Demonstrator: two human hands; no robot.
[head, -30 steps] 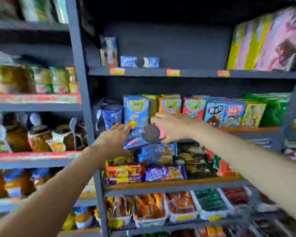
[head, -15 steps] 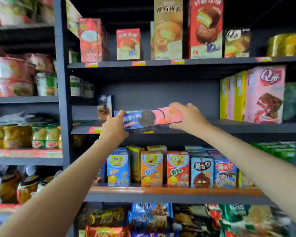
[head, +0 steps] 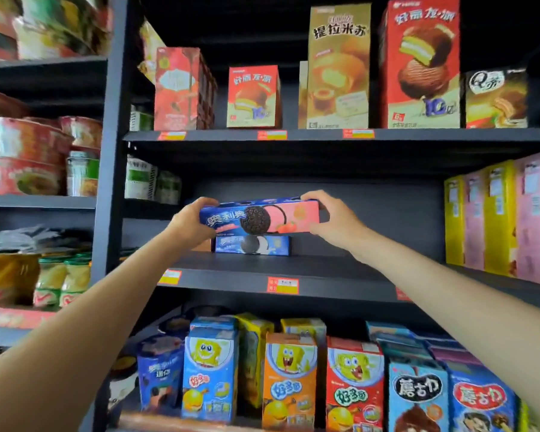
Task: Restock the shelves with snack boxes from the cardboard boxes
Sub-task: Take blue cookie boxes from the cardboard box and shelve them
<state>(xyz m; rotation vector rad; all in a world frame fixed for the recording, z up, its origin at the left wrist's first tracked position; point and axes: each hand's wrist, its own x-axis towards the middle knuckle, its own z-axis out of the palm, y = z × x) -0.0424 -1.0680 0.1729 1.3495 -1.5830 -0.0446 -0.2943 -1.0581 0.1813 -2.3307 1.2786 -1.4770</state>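
Pink-and-blue cookie box (head: 259,216) lies level, long axis left to right, gripped at its ends by left hand (head: 191,224) and right hand (head: 332,225), directly above blue box (head: 252,245) on shelf (head: 325,269).

Two cookie boxes (head: 259,216) (head: 252,244), three SpongeBob boxes (head: 289,380), two hands (head: 190,222) (head: 334,219).

Glossy printed cardboard cookie box (head: 259,215); matt dark-painted shelf board (head: 325,269); paper price label (head: 283,285).

The left hand (head: 191,224) covers the left end of the blue cookie box (head: 252,244) on the shelf (head: 309,269); the noodle bowls (head: 22,157) at left are blurred.
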